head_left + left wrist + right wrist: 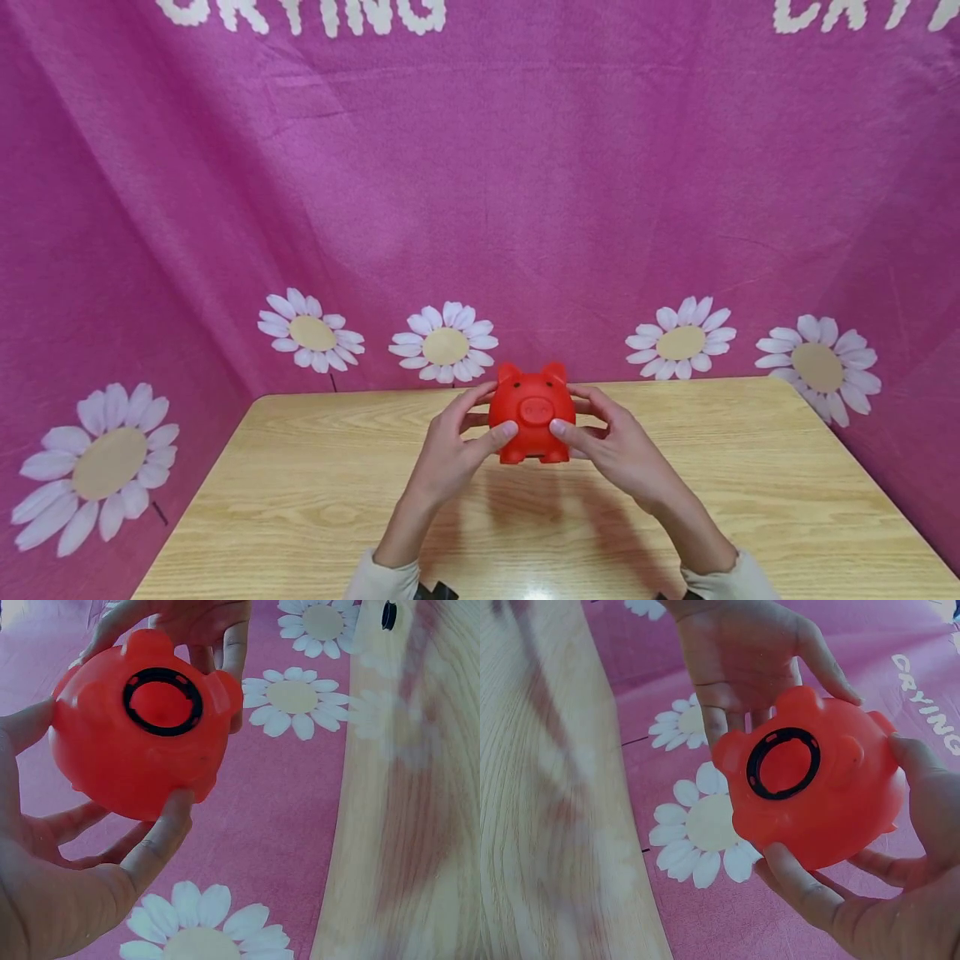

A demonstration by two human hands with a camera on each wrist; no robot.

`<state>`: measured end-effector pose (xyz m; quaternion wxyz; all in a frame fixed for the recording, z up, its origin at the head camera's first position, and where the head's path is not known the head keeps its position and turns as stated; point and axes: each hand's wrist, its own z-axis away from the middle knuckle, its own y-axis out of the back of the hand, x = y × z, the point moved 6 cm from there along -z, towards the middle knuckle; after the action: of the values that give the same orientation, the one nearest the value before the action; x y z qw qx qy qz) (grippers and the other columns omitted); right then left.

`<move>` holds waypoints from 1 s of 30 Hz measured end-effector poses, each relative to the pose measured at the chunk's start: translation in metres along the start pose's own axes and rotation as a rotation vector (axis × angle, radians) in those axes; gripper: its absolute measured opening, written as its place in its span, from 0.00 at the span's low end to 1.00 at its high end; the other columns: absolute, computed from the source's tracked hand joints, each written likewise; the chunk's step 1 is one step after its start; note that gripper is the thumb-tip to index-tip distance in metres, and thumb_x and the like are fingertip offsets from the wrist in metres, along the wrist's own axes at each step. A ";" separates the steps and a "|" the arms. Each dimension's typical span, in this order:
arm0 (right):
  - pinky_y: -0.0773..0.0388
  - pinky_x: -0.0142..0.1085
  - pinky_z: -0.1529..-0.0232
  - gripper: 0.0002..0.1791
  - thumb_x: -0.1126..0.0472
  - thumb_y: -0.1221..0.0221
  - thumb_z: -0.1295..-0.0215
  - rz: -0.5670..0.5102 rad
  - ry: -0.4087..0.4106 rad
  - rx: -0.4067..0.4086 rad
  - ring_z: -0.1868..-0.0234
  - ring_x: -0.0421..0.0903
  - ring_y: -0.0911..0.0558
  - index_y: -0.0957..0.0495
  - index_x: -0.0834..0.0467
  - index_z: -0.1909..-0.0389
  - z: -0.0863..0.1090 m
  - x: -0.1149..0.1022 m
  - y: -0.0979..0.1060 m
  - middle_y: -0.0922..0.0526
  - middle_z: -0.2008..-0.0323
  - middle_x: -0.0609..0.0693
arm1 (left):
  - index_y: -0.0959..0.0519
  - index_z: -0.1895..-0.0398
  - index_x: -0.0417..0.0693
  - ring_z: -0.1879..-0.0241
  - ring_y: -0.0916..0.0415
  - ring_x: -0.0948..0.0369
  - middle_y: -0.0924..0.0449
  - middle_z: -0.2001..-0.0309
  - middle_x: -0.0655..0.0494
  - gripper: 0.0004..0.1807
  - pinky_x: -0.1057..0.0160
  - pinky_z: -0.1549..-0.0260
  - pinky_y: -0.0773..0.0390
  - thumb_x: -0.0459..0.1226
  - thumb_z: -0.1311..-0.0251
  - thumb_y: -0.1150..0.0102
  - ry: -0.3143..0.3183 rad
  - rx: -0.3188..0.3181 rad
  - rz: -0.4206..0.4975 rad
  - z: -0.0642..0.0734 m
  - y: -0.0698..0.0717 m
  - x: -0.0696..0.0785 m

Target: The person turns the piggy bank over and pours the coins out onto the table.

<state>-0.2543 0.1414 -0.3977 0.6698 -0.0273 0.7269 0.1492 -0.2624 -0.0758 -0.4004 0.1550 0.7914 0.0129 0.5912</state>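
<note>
A red piggy bank (532,412) is held upright between both hands above the wooden table, its snout facing me in the head view. My left hand (457,442) grips its left side, thumb on the front and fingers curved round behind. On the other side, my right hand (618,450) grips it the same way. The wrist views show the underside, where a black ring (130,712) surrounds a round red centre between the short feet. The same black ring (754,771) appears in the right wrist view. Parts of the fingers are hidden behind the piggy bank.
The light wooden table (300,500) stretches below the hands. A pink-purple cloth (525,208) with white daisies and lettering hangs behind and at both sides. In the left wrist view a small black round thing (388,615) shows on the table area.
</note>
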 end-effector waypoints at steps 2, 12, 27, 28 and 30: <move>0.09 0.42 0.47 0.34 0.57 0.33 0.25 -0.002 0.014 0.005 0.40 0.61 0.12 0.32 0.57 0.22 0.000 -0.001 0.000 0.29 0.27 0.69 | 0.25 0.24 0.57 0.40 0.18 0.48 0.19 0.34 0.51 0.36 0.51 0.51 0.09 0.47 0.36 0.28 -0.029 0.014 -0.008 0.000 0.002 0.002; 0.10 0.43 0.44 0.34 0.60 0.35 0.24 -0.015 0.104 -0.049 0.39 0.64 0.13 0.34 0.55 0.21 0.001 -0.003 -0.001 0.29 0.26 0.68 | 0.24 0.25 0.57 0.36 0.19 0.45 0.20 0.32 0.52 0.36 0.47 0.46 0.10 0.43 0.37 0.26 -0.064 0.018 -0.023 0.000 0.006 0.007; 0.16 0.35 0.37 0.41 0.77 0.28 0.39 0.052 0.515 -0.009 0.26 0.36 0.24 0.29 0.58 0.25 0.011 -0.031 0.003 0.33 0.19 0.53 | 0.24 0.28 0.44 0.26 0.29 0.57 0.30 0.24 0.44 0.40 0.51 0.42 0.12 0.23 0.47 0.22 -0.501 -0.006 0.076 0.005 0.013 0.034; 0.16 0.35 0.36 0.41 0.78 0.28 0.40 0.040 0.528 -0.015 0.25 0.37 0.24 0.29 0.60 0.26 0.011 -0.032 0.003 0.34 0.19 0.54 | 0.24 0.29 0.42 0.25 0.29 0.55 0.31 0.24 0.42 0.40 0.50 0.41 0.13 0.22 0.48 0.22 -0.519 -0.008 0.082 0.006 0.013 0.034; 0.17 0.35 0.35 0.41 0.80 0.28 0.42 0.026 0.556 -0.020 0.25 0.39 0.24 0.29 0.62 0.28 0.013 -0.033 0.003 0.35 0.19 0.57 | 0.24 0.29 0.39 0.25 0.30 0.53 0.32 0.24 0.39 0.40 0.49 0.39 0.14 0.20 0.49 0.22 -0.550 -0.008 0.096 0.007 0.013 0.036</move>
<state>-0.2395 0.1426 -0.3657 0.4425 -0.0645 0.8816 0.1515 -0.2474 -0.0825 -0.3653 0.1276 0.9213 -0.0694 0.3608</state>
